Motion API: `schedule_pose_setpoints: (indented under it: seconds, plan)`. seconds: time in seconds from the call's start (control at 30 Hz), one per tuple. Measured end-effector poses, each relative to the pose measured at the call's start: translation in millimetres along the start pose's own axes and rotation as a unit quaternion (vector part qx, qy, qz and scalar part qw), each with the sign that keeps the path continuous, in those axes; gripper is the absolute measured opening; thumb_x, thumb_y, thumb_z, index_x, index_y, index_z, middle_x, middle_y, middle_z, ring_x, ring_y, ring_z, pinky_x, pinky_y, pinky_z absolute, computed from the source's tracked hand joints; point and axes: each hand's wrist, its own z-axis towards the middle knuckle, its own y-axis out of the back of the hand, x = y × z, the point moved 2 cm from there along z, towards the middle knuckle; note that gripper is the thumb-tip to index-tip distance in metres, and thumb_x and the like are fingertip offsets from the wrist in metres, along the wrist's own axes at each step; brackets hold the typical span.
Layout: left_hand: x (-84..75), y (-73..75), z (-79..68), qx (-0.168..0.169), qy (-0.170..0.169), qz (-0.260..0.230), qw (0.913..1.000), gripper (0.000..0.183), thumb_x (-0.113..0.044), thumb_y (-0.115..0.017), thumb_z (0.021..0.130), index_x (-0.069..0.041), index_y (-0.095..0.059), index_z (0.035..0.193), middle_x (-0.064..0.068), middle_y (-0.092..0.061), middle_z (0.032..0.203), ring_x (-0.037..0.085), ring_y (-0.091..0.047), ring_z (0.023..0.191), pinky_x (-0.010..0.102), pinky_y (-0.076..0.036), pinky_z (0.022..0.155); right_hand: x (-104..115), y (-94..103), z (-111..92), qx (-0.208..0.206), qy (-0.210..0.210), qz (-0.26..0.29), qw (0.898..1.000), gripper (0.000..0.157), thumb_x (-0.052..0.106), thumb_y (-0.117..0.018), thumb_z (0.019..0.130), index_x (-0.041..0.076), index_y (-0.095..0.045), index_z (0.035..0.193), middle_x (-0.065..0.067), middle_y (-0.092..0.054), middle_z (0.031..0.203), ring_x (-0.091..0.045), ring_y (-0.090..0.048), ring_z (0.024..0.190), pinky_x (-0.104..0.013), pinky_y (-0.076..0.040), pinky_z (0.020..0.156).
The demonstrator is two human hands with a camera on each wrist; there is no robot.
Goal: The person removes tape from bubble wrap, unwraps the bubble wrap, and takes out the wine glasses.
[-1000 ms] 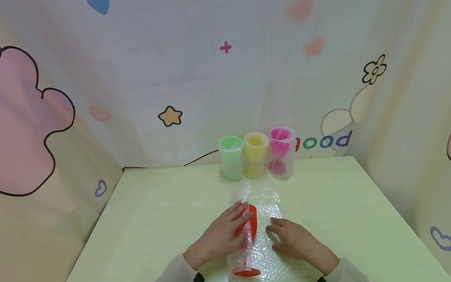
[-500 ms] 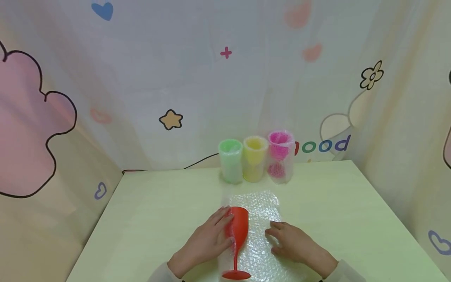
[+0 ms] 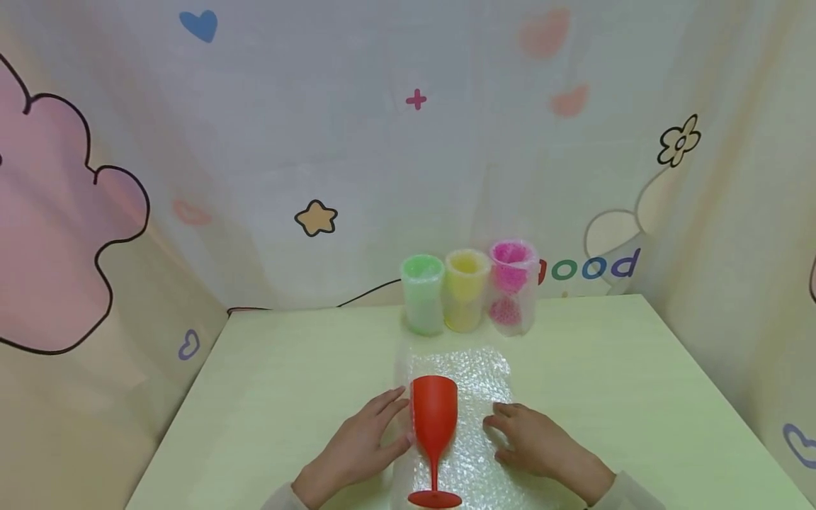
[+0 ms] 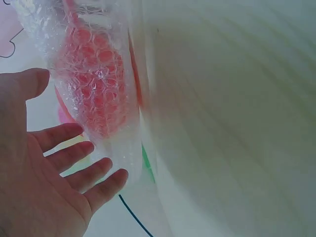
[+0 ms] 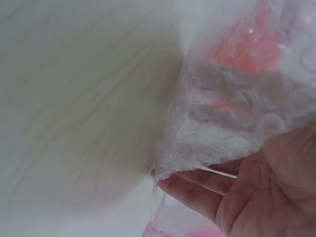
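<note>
My hands (image 3: 360,443) (image 3: 534,438), apart, flank one red goblet (image 3: 435,409) on bubble wrap (image 3: 473,404); three wrapped cups (image 3: 464,301) line the desk's (image 3: 287,368) back edge.

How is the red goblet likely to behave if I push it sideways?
The red goblet lies on its side, so its rounded bowl would probably let it roll. Its bowl tapers to a thin stem, which may be the weak spot under a hard push. The bubbly, flexible-looking bubble wrap beneath it might shift or bunch up.
</note>
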Motion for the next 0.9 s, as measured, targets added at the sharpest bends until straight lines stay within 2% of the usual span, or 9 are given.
schedule_pose_setpoints:
  seconds: [0.1,0.27,0.37,0.5,0.57,0.63,0.77,0.9]
  plan:
    - [-1.4,-1.3,1.3,-0.011,-0.005,0.003,0.9999,0.065,-0.065,-0.041,0.087,-0.028,-0.039,0.141,-0.007,-0.036,0.149,0.018,-0.040,0.134,0.046,-0.047,0.098,0.1,0.5,0.0,0.002,-0.001,0.001,1.000,0.039,0.030,-0.072,0.076,0.017,-0.063,0.112,-0.013,-0.061,0.123,-0.030,-0.060,0.107,-0.046,-0.051,0.089]
    - [-1.9,-3.6,2.8,-0.013,-0.018,0.027,0.9994,0.063,-0.064,-0.048,0.084,-0.033,-0.041,0.138,-0.001,-0.042,0.145,0.022,-0.045,0.129,0.049,-0.047,0.094,0.5,0.4,0.6,0.009,-0.006,0.006,1.000,0.040,0.030,-0.072,0.077,0.017,-0.063,0.113,-0.012,-0.060,0.123,-0.030,-0.059,0.108,-0.046,-0.051,0.089]
    - [0.9,-5.8,2.6,-0.021,-0.050,0.062,0.9966,0.053,-0.056,-0.050,0.086,-0.033,-0.048,0.133,0.000,-0.041,0.146,0.024,-0.040,0.133,0.049,-0.045,0.098,0.4,0.0,0.7,0.009,-0.008,0.006,1.000,0.040,0.031,-0.072,0.076,0.016,-0.063,0.113,-0.012,-0.061,0.123,-0.030,-0.059,0.107,-0.046,-0.051,0.089]
    - [2.9,-5.7,1.0,-0.016,-0.114,0.086,0.9896,0.041,-0.038,-0.054,0.087,-0.032,-0.054,0.127,-0.003,-0.041,0.146,0.025,-0.033,0.139,0.049,-0.037,0.107,-0.2,-0.1,1.2,-0.005,0.002,-0.005,1.000,0.039,0.029,-0.073,0.075,0.016,-0.063,0.111,-0.012,-0.061,0.120,-0.030,-0.060,0.104,-0.045,-0.052,0.088]
    - [2.7,-4.8,-0.1,-0.007,-0.144,0.090,0.9854,0.035,-0.030,-0.054,0.087,-0.032,-0.058,0.122,-0.005,-0.045,0.143,0.024,-0.034,0.138,0.049,-0.035,0.108,-0.1,0.1,1.1,-0.012,0.008,-0.008,1.000,0.038,0.027,-0.073,0.075,0.015,-0.063,0.110,-0.012,-0.062,0.119,-0.030,-0.061,0.102,-0.045,-0.052,0.087]
    - [1.9,-3.7,-0.6,-0.001,-0.159,0.092,0.9830,0.026,-0.029,-0.052,0.089,-0.031,-0.062,0.113,-0.007,-0.052,0.136,0.021,-0.039,0.135,0.049,-0.035,0.108,0.0,0.1,0.8,-0.011,0.007,-0.006,1.000,0.038,0.027,-0.073,0.075,0.016,-0.063,0.110,-0.012,-0.062,0.119,-0.030,-0.060,0.103,-0.045,-0.052,0.087]
    - [1.4,-0.6,-0.1,-0.013,-0.149,0.095,0.9841,0.017,-0.037,-0.050,0.092,-0.028,-0.064,0.089,-0.009,-0.065,0.110,0.016,-0.051,0.121,0.046,-0.037,0.106,0.6,0.8,0.5,0.006,-0.011,0.010,1.000,0.039,0.030,-0.073,0.076,0.016,-0.063,0.111,-0.012,-0.061,0.122,-0.031,-0.059,0.108,-0.046,-0.051,0.089]
    - [3.6,2.7,0.2,-0.039,-0.123,0.120,0.9843,0.019,-0.042,-0.058,0.086,-0.026,-0.062,0.078,-0.011,-0.064,0.089,0.014,-0.054,0.104,0.046,-0.038,0.104,1.8,1.3,0.9,0.017,-0.021,0.018,0.999,0.039,0.031,-0.073,0.076,0.017,-0.063,0.111,-0.011,-0.061,0.123,-0.030,-0.059,0.109,-0.047,-0.051,0.090]
